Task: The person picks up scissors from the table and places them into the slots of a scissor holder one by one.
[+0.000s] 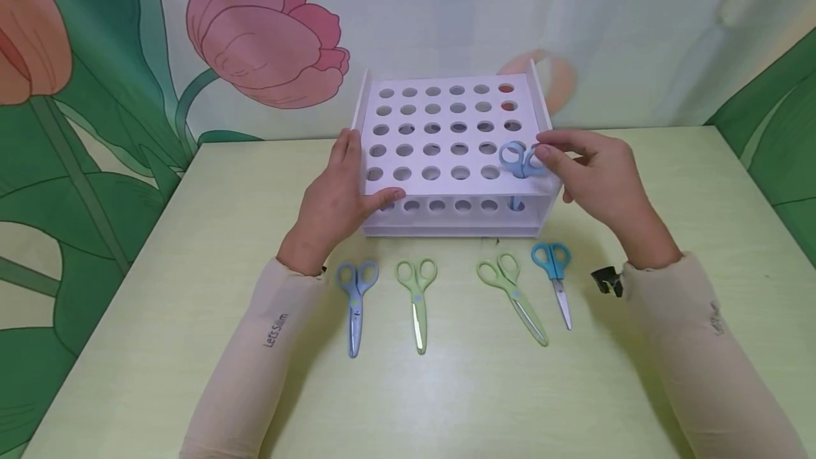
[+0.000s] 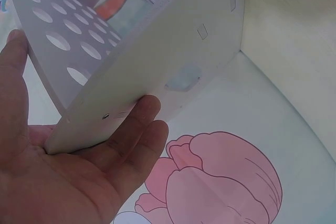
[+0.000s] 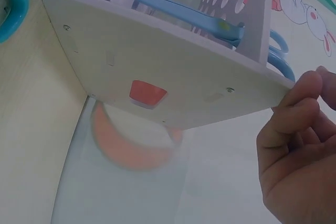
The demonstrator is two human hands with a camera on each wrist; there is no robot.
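On the table stands a white two-tier rack (image 1: 417,186) with rows of round holes. My left hand (image 1: 333,191) grips its left side, thumb over the front top edge and fingers against the outer side panel (image 2: 131,93). Light-blue scissors (image 1: 519,161) stand in the front right hole, loops above the top board. Through the rack's open side their closed blade section (image 3: 189,14) shows, pointing down. My right hand (image 1: 602,176) pinches the edge of the right loop with thumb and index fingertips, close by the right side panel (image 3: 173,66); the exact contact is partly hidden.
In front of the rack lie blue-violet scissors (image 1: 355,307), green scissors (image 1: 417,303), a second green pair (image 1: 513,296) and smaller blue scissors (image 1: 556,278), handles towards the rack. A flower-printed curtain (image 1: 446,13) hangs behind the table (image 1: 159,289).
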